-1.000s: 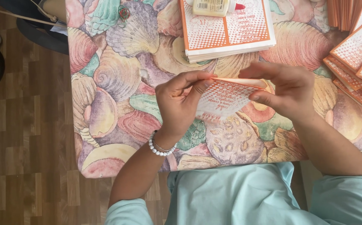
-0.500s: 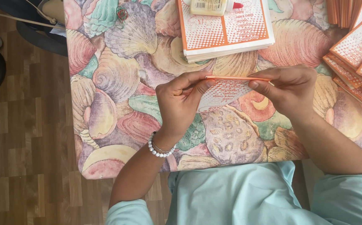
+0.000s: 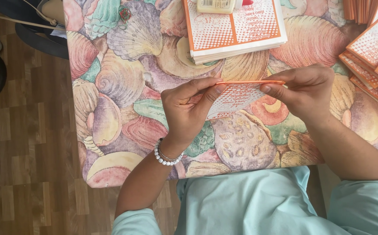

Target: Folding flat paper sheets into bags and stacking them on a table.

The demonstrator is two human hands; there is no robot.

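While I sat at the desk (image 3: 123,87), covered in a cloth printed with large seashells, both hands met over its middle on one item. Item held: an orange-and-white printed paper piece (image 3: 237,95), folded, its orange fold edge uppermost and level, the dotted white face hanging below toward me, raised just above the cloth. My left hand (image 3: 189,106) pinched the left end of the fold between thumb and forefinger, the fingers narrow and closed on the paper; a bracelet of white beads (image 3: 166,156) circled that wrist. My right hand (image 3: 304,89) gripped the right end in the same manner, fingers curled tight on the fold. Beyond the hands, near the far edge: a stack of flat sheets (image 3: 234,30) of the same orange-and-white print, with a pale bottle (image 3: 217,5) lying on top, only partly in view. To the right: more pieces of that kind (image 3: 372,61), overlapping along the desk's side. Below the desk edge: my pale blue-green garment (image 3: 250,204). To the left: wood-plank floor (image 3: 19,139)
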